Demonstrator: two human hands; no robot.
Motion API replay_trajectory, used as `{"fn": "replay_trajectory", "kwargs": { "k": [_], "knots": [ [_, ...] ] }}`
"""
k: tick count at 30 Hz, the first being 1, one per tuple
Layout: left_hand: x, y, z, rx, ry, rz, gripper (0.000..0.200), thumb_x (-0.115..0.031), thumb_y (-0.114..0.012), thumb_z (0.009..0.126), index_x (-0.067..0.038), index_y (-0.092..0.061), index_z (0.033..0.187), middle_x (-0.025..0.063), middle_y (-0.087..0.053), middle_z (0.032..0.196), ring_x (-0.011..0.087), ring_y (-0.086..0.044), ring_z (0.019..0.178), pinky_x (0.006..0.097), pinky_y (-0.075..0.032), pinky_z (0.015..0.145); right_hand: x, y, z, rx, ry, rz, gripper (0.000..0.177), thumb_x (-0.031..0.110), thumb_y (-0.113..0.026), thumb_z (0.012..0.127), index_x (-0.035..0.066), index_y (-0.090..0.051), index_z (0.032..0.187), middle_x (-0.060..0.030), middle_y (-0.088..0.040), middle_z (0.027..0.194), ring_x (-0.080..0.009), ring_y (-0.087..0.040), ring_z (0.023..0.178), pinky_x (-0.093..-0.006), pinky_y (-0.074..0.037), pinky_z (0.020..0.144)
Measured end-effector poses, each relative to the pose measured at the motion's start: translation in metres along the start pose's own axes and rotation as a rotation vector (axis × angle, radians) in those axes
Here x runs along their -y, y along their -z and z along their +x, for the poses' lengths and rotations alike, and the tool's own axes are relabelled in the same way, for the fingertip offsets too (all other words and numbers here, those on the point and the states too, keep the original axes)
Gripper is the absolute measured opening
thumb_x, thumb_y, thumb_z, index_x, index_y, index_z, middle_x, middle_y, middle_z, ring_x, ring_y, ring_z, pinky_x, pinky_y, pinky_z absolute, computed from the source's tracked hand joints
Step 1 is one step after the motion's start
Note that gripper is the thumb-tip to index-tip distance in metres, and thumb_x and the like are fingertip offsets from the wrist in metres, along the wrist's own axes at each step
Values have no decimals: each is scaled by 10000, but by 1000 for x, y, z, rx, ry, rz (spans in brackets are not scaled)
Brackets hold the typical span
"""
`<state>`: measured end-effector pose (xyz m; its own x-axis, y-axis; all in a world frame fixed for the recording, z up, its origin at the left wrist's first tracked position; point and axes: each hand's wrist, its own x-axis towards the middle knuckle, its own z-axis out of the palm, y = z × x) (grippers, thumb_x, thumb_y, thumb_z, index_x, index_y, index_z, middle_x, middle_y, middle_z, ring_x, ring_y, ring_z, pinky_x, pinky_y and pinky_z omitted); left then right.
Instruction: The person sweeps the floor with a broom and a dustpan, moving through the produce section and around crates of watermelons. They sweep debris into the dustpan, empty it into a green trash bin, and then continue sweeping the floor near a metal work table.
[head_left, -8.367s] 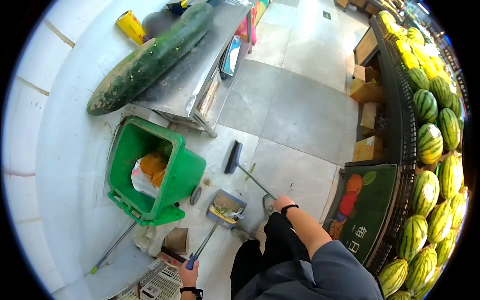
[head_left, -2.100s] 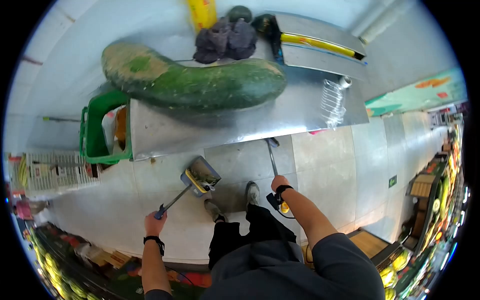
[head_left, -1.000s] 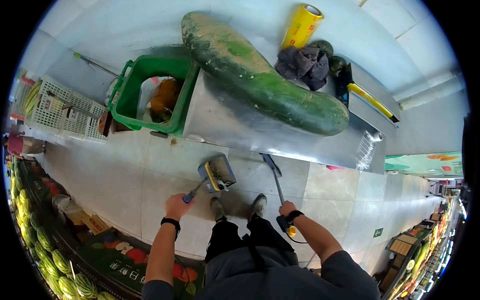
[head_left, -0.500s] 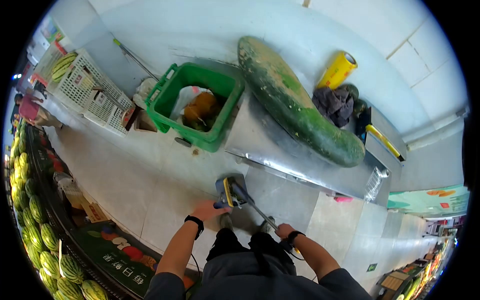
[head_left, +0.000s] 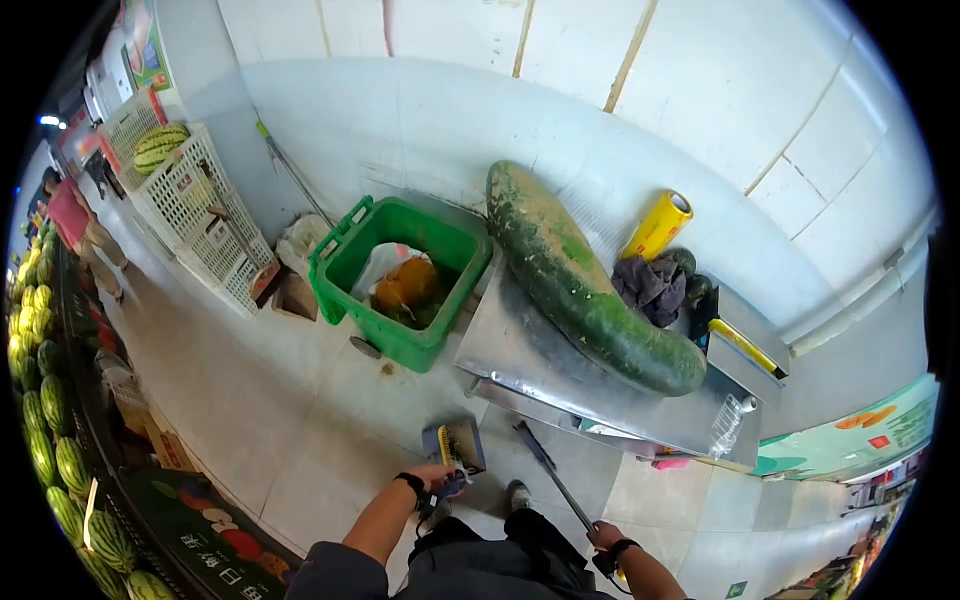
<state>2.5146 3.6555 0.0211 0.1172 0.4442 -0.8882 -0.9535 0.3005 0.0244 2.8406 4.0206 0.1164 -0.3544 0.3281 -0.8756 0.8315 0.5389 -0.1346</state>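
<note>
My left hand (head_left: 438, 477) is closed at the near edge of a small dark blue dustpan (head_left: 474, 449). Along the dustpan's left side runs a yellow bristle-like strip (head_left: 444, 450), and some debris seems to lie inside. In my right hand (head_left: 606, 537) I grip a grey pole (head_left: 573, 498) with a narrow dark head (head_left: 533, 444), apart from the dustpan and over the floor. A green bin (head_left: 408, 348) stands ahead, holding a white bag and something orange-brown. Right of it, a large winter melon (head_left: 590, 310) lies on a metal table (head_left: 520, 350).
Behind the melon are a yellow roll (head_left: 658, 225) and a dark cloth (head_left: 652, 288). White crates (head_left: 215, 235) with a watermelon (head_left: 160, 148) stand far left. Watermelons (head_left: 72, 465) line the left display. A person (head_left: 82, 225) is in the aisle. A pole (head_left: 292, 172) leans on the wall.
The dark head of the pole has moved right, out of the dustpan. My left hand and the dustpan sit lower in view. The camera has tilted up, showing more wall.
</note>
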Motion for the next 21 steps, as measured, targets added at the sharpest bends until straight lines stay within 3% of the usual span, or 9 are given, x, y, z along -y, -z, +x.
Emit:
{"fn": "replay_trajectory", "kwargs": {
  "k": [4, 6, 8, 10, 14, 18, 19, 20, 21],
  "knots": [
    [39, 8, -29, 19, -101, 69, 276, -252, -504, 918, 14, -579, 904, 155, -643, 764, 253, -638, 621, 347, -540, 545, -70, -7, 63, 29, -93, -38, 405, 316, -545, 829, -13, -624, 1052, -221, -673, 1001, -350, -672, 904, -400, -539, 816],
    [69, 31, -21, -43, -149, 33, 279, -246, -487, 915, 17, -561, 857, 137, -619, 733, 222, -607, 571, 307, -520, 516, -100, 3, 85, -26, 32, -246, 382, 367, -584, 806, 20, -681, 932, -153, -701, 808, -284, -683, 751, -378, -531, 718],
    [94, 36, -42, -164, -273, -28, 273, -224, -463, 917, 21, -545, 829, 100, -577, 665, 179, -575, 532, 281, -501, 483, -130, 10, 110, 84, -14, -70, 379, 402, -632, 780, 29, -694, 809, -139, -689, 759, -278, -645, 692, -401, -496, 654],
    [117, 64, -58, -24, -138, -525, 263, -231, -480, 924, 21, -517, 860, 100, -577, 691, 188, -575, 537, 300, -523, 505, -151, 18, 111, 168, -34, 59, 386, 418, -658, 766, 34, -696, 775, -130, -684, 746, -271, -631, 673, -405, -482, 635],
    [166, 23, -151, 222, -82, -1105, 212, -204, -516, 856, -6, -477, 918, 41, -537, 761, 123, -507, 566, 228, -482, 513, -199, 25, 153, 268, 33, -54, 388, 387, -686, 759, 5, -680, 824, -155, -674, 749, -288, -636, 679, -439, -479, 607],
    [222, -42, -210, 345, -266, -1171, 205, -199, -514, 851, -27, -480, 957, 0, -476, 750, 103, -473, 581, 230, -452, 503, -222, 32, 191, 321, 35, -291, 418, 393, -643, 797, -3, -681, 928, -163, -660, 736, -287, -621, 643, -412, -477, 580],
    [230, -67, -228, 251, -356, -1158, 201, -191, -515, 854, -26, -480, 963, -5, -443, 716, 107, -462, 570, 225, -429, 486, -228, 31, 189, 316, -40, -157, 424, 412, -600, 771, -1, -695, 772, -131, -647, 664, -268, -614, 588, -414, -463, 554],
    [238, -90, -245, 176, -413, -1181, 200, -181, -512, 858, -26, -485, 982, 1, -450, 715, 115, -464, 567, 230, -421, 477, -203, 55, 175, 385, -92, -340, 519, 442, -636, 825, -55, -651, 972, -171, -655, 734, -264, -620, 620, -412, -470, 565],
    [245, -110, -261, 121, -460, -1161, 203, -181, -512, 860, -24, -492, 988, 5, -452, 706, 119, -462, 550, 240, -421, 464, -210, 54, 178, 369, -124, -319, 509, 439, -640, 826, -51, -658, 962, -155, -661, 743, -253, -620, 624, -406, -467, 563]
  ]
}}
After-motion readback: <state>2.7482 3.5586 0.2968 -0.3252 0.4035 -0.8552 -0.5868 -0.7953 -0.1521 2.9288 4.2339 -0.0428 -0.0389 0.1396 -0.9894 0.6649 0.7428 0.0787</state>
